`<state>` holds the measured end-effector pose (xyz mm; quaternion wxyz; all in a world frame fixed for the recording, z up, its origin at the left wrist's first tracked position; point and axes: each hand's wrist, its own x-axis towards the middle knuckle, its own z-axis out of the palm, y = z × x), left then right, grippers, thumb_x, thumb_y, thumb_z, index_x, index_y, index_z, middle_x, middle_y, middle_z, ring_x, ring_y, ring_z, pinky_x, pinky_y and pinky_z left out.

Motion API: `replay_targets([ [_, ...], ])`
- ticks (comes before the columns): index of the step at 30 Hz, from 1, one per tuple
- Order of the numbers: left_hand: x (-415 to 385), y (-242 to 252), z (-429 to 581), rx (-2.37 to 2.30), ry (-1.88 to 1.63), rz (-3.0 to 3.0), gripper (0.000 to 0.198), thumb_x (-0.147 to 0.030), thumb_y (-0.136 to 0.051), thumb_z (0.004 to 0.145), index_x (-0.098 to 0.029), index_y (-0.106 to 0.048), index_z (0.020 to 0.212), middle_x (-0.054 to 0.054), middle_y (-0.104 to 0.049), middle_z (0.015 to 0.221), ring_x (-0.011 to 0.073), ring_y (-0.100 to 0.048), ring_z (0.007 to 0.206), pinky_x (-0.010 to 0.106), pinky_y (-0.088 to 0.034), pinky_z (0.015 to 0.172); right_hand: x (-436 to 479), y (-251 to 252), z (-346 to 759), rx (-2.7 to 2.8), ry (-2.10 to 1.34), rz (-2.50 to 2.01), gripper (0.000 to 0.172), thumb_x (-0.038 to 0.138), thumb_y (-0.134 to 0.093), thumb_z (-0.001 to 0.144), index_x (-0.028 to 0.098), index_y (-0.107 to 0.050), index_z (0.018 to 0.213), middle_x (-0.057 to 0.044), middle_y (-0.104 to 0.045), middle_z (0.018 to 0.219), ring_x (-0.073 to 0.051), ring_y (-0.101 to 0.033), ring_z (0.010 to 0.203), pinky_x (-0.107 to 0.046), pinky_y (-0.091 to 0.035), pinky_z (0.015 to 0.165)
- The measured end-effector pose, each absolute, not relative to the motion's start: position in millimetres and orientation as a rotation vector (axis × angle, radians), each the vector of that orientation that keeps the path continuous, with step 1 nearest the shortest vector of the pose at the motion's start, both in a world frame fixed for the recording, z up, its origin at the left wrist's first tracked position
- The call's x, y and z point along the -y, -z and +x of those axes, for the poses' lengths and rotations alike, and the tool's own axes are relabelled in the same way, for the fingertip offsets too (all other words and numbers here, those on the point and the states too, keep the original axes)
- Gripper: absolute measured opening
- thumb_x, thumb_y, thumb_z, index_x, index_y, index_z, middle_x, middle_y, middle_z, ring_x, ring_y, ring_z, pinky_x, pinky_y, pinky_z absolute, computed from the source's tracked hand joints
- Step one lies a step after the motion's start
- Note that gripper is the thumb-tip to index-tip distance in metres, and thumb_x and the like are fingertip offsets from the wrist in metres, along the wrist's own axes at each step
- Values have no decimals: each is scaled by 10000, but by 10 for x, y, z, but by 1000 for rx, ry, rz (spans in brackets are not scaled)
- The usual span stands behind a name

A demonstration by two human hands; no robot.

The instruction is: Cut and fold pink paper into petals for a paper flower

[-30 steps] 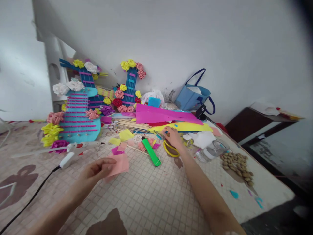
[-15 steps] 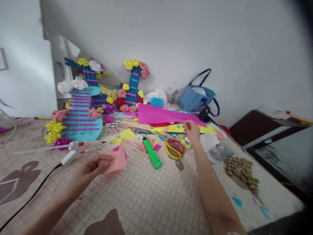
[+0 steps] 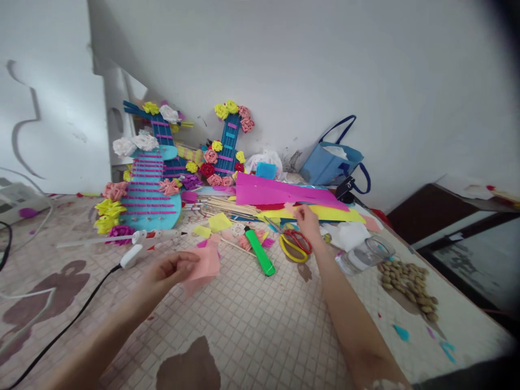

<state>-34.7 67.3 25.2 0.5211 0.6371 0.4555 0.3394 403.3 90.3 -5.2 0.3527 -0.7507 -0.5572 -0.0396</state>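
Note:
My left hand (image 3: 168, 271) is closed on a pink paper sheet (image 3: 203, 266), held just above the tiled surface (image 3: 252, 325). My right hand (image 3: 305, 221) reaches far out over the yellow paper (image 3: 325, 214) and pinches a small pink paper scrap (image 3: 289, 207). Yellow and red scissors (image 3: 296, 245) lie directly below that hand. A green marker (image 3: 262, 253) rests to their left.
Two blue paper guitars with paper flowers (image 3: 150, 184) (image 3: 227, 146) stand at the back. A magenta sheet (image 3: 280, 190), wooden sticks (image 3: 227, 207), a glue gun (image 3: 138, 244) with a black cord, a glass jar (image 3: 363, 253), nuts (image 3: 408, 281) and a blue bag (image 3: 333, 160) surround the hands.
My right hand left the scissors, went up to the right, then came back left above them holding a small pink scrap. My left hand keeps the pink sheet.

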Motion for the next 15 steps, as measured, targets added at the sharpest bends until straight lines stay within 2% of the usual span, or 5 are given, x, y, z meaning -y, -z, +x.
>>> replay_targets([
  [3,-670,-265,-341,-1089,-803,1526,315,-466,-679,704,-210,-703,887,54,-699,910,248,-635,861,316,-516,712,-795,-39,4110,1347,194,-1951,203,210,-399,846,163,-585,914,-86,-641,807,-215,-564,738,-335,-411,714],
  [7,-651,-274,-334,-1054,-779,1539,322,-468,-655,735,-205,-696,916,50,-690,889,228,-623,829,290,-498,672,-627,-13,4109,1337,188,-1977,106,221,-507,770,188,-582,704,-86,-628,773,-225,-560,766,-338,-408,741],
  [10,-639,-260,-335,-1028,-783,1528,308,-454,-653,748,-206,-692,927,38,-685,858,200,-613,780,267,-480,653,-531,57,4075,1252,176,-2007,171,291,-540,770,196,-534,628,-84,-606,697,-227,-553,719,-339,-404,700],
  [15,-653,-199,-341,-965,-785,1503,275,-422,-649,764,-212,-687,938,30,-686,848,190,-616,784,260,-469,670,-489,89,4048,1163,57,-1925,253,425,-513,812,185,-576,758,-62,-616,642,-210,-568,624,-332,-420,627],
])
